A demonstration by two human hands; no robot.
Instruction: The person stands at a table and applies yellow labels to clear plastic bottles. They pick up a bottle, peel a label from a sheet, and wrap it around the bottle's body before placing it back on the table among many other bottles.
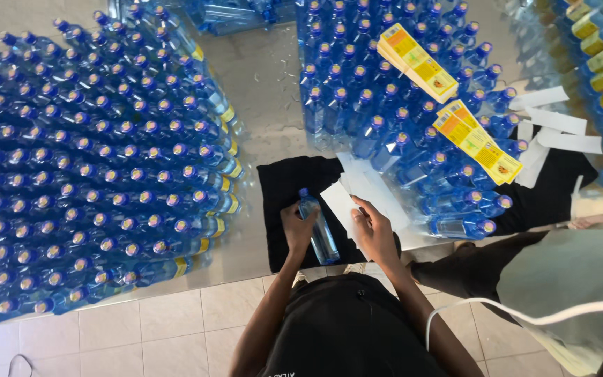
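My left hand [296, 225] grips a clear blue plastic bottle [321, 236] with a blue cap, lying on a black cloth [282, 188] at the table's front edge. My right hand [373, 229] rests just right of the bottle, its fingers on white label backing sheets [364, 190] spread over the cloth. Whether the right hand pinches a sheet or only presses on it is unclear.
A large block of upright blue-capped bottles [92, 174] fills the left of the table, another group [399, 105] the middle. Two stacks of yellow labels [417, 63] [477, 139] lie on the caps. Loose white strips [556, 129] lie at right. Another person's clothing [567, 286] is at lower right.
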